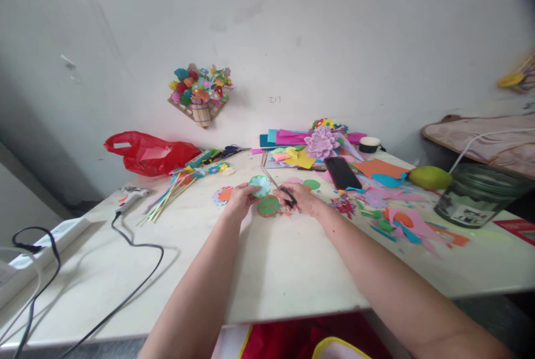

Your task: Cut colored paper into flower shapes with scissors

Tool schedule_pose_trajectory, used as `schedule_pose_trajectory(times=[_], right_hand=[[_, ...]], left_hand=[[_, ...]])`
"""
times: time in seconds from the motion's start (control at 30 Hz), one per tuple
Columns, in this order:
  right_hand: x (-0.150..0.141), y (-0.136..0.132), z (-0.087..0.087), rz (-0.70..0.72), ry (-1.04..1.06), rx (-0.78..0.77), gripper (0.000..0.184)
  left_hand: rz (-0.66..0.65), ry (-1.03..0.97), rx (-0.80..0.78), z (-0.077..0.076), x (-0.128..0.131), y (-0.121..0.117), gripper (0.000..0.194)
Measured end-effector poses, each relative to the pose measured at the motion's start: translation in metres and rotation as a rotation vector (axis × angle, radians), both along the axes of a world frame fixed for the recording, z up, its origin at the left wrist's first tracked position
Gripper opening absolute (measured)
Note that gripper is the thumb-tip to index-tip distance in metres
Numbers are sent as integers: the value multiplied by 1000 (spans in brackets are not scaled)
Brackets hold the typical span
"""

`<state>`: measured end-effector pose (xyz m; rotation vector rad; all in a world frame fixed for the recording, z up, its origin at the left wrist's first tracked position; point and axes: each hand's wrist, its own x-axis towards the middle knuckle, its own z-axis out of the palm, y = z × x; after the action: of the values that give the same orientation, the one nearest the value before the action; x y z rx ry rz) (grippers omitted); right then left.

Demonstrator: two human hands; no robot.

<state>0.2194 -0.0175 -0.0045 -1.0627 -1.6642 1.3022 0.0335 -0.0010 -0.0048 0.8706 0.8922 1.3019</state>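
My left hand (241, 200) is closed on the edge of a light blue and green flower-shaped cutout (260, 186), held a little above the table. In my right hand (301, 197) is a pair of scissors (287, 196) with dark handles; the blades point up and away, close to the cutout's right side. Just below the cutout lies a green disc (268, 207) with reddish bits on it. Left of my left hand rests an orange and lilac cutout (223, 195). A plain green circle (311, 184) lies beyond my right hand.
At the left are a glue gun (132, 197) with its cord, a power strip (52, 239), thin sticks (171, 194) and a red plastic bag (150, 153). On the right lie a phone (343, 173), coloured scraps (407, 225) and a glass jar (476, 197). Coloured sheets (288, 136) lie along the wall.
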Motion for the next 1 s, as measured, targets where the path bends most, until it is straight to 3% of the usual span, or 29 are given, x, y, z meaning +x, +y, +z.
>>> schedule_pose_trajectory(times=[0.27,0.47,0.63,0.83,1.0], right_hand=[[14,3,1,177,-47,-5,30],[10,1,5,16,26,-5,29],[3,3,3,-108,150,4,41],[-1,4,0,-94,190,23,39],[-5,5,-1,-119,194,10,34]], left_hand=[[-54,117,46,-1,-4,0,18],[-105,213,60,-1,-5,-2,19],[-201,292,76,0,0,-7,15],[-316,357,84,-3,6,-9,13],[-277,341,91,-4,7,-8,15]])
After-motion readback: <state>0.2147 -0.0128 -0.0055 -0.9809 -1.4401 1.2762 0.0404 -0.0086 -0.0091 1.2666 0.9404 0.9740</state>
